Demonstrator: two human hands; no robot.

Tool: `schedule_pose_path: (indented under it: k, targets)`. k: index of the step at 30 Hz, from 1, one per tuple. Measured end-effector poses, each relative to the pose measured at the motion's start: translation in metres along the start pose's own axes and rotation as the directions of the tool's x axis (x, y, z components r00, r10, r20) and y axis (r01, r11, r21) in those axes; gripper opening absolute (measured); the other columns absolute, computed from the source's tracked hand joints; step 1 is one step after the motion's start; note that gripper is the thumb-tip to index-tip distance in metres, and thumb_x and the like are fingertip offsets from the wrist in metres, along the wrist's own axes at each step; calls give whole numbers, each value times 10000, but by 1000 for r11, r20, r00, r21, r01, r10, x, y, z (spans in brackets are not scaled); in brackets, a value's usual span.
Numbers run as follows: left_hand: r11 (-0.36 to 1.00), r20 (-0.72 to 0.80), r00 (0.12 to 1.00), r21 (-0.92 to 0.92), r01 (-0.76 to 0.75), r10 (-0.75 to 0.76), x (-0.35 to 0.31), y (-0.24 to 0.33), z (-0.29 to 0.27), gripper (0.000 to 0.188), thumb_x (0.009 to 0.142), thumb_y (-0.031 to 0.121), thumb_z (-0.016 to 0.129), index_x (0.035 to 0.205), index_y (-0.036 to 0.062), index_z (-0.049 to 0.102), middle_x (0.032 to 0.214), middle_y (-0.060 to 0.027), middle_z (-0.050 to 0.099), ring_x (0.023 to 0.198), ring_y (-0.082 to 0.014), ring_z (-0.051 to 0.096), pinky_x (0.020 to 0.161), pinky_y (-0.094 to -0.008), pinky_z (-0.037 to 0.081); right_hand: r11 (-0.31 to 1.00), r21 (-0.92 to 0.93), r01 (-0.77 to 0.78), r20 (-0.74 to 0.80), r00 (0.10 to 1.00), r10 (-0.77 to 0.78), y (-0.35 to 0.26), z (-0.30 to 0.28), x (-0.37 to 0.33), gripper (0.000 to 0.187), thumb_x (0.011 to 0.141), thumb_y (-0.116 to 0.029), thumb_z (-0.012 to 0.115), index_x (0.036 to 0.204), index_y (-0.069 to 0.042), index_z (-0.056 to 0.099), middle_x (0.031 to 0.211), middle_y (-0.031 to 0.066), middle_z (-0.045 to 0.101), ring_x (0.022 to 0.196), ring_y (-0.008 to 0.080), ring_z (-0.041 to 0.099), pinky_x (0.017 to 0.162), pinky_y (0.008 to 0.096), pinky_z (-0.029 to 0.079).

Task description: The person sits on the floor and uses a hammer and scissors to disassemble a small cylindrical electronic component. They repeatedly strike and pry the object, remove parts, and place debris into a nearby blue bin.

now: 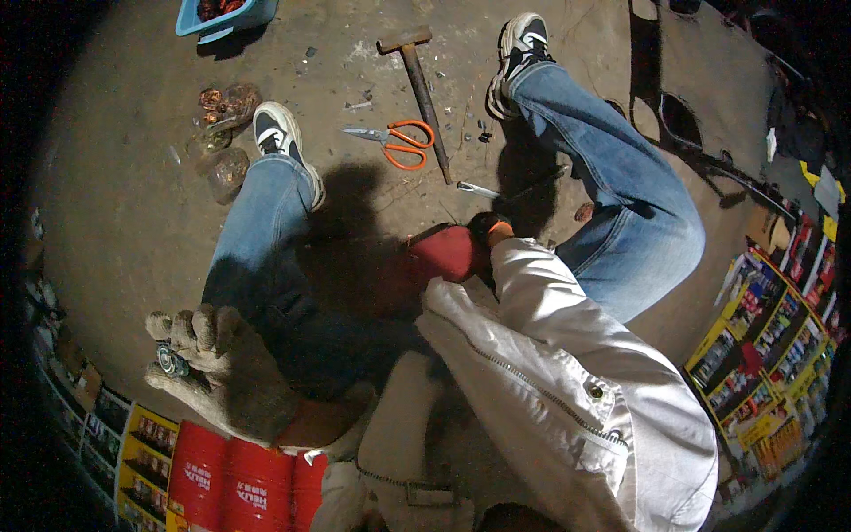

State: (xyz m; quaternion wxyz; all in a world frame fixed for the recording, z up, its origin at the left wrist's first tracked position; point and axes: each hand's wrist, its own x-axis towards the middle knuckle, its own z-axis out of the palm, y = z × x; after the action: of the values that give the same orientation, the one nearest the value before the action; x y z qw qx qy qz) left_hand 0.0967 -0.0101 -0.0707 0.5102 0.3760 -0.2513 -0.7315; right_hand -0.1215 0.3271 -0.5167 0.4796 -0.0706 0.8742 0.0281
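My left hand (230, 368), in a pale work glove, is raised at the lower left. Its fingers are closed on a small dark metal part (171, 361), pinched at the fingertips. Near the middle, my right hand (486, 227) shows as a dark shape with orange at the wrist, below a white sleeve. It is beside a rounded red object (443, 253) whose kind I cannot make out; its fingers are hidden in shadow. Beyond them on the floor lie a hammer (421, 106), orange-handled scissors (409, 144) and a slim silver tool (479, 190).
My shoes rest on either side of the tools. A blue basin (213, 34) with coppery pieces stands at the far left, and clear bags (227, 173) lie by my left shoe. Red drums (257, 496) are at the lower left; stocked shelves (762, 355) line the right.
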Motion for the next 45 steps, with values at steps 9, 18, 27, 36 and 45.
schedule_pose_path:
  k: [9, 18, 27, 36, 45]
  targets:
    - [999, -5, 1000, 36, 17, -17, 0, 0, 10, 425, 959, 499, 326, 962, 89, 436, 721, -5, 363, 647, -130, 353, 626, -292, 346, 781, 622, -61, -275, 916, 291, -36, 6, -6, 216, 749, -256, 620, 852, -76, 682, 863, 152, 661, 812, 287, 639, 724, 383, 496]
    - [1000, 21, 1000, 12, 22, -22, 3, -2, 20, 433, 956, 507, 324, 962, 90, 437, 710, 3, 347, 640, -126, 347, 621, -288, 342, 915, -207, 345, -116, 920, -373, -77, -21, -49, 177, 741, -253, 622, 748, -78, 651, 758, 172, 640, 747, 320, 642, 659, 439, 496]
    - [976, -19, 994, -188, 106, -112, 4, -23, 53, 481, 935, 545, 352, 1057, 90, 451, 741, 11, 383, 656, -136, 365, 641, -273, 351, 927, 53, 370, -448, 839, -309, -190, -120, -114, 224, 818, -233, 554, 955, -62, 597, 1027, 203, 602, 924, 347, 616, 761, 425, 488]
    - [994, 105, 994, -94, 48, -38, 22, -39, 119, 476, 981, 419, 357, 1058, -5, 559, 834, -67, 570, 712, -149, 523, 611, -279, 438, -165, 938, -303, 136, 764, -631, -215, -252, -228, 120, 900, -183, 518, 902, -66, 547, 781, 68, 551, 688, 201, 517, 631, 321, 481]
    - [995, 195, 980, 95, 7, -25, -41, -30, 129, 585, 954, 519, 347, 1036, -27, 540, 651, -14, 448, 525, -100, 393, 466, -219, 328, 53, 166, 985, -514, 133, -848, -163, -296, -425, 410, 883, -115, 519, 1289, -76, 479, 793, 89, 584, 713, 193, 581, 663, 299, 473]
